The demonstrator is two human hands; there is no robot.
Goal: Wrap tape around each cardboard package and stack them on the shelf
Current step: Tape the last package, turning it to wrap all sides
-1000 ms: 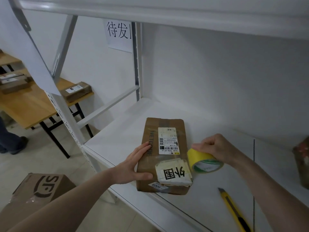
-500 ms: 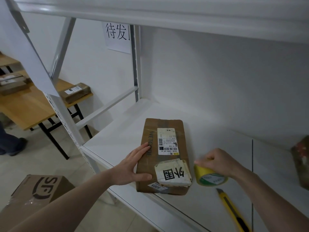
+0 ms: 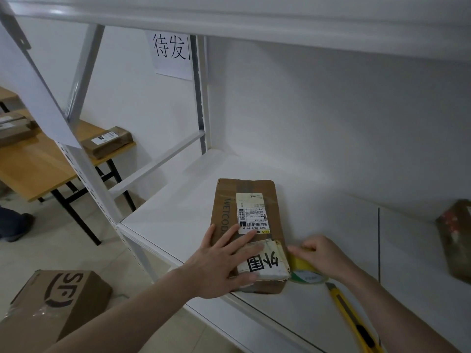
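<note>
A flat brown cardboard package (image 3: 251, 189) with a white shipping label and a taped paper patch lies on the white shelf (image 3: 178, 212) near its front edge. My left hand (image 3: 224, 261) presses flat on the package's near left part, fingers spread. My right hand (image 3: 322, 256) grips a yellow roll of tape (image 3: 304, 272) that sits on the shelf against the package's right side. The roll is partly hidden under my fingers.
A yellow utility knife (image 3: 353, 319) lies on the shelf by my right forearm. Another brown package (image 3: 456, 238) sits at the far right. A large SF box (image 3: 48, 301) stands on the floor at left. More packages (image 3: 109, 141) lie on a wooden table behind the shelf post.
My right hand has lowered the tape roll onto the shelf and brought it against the package's right edge. My left hand has slid further onto the package top.
</note>
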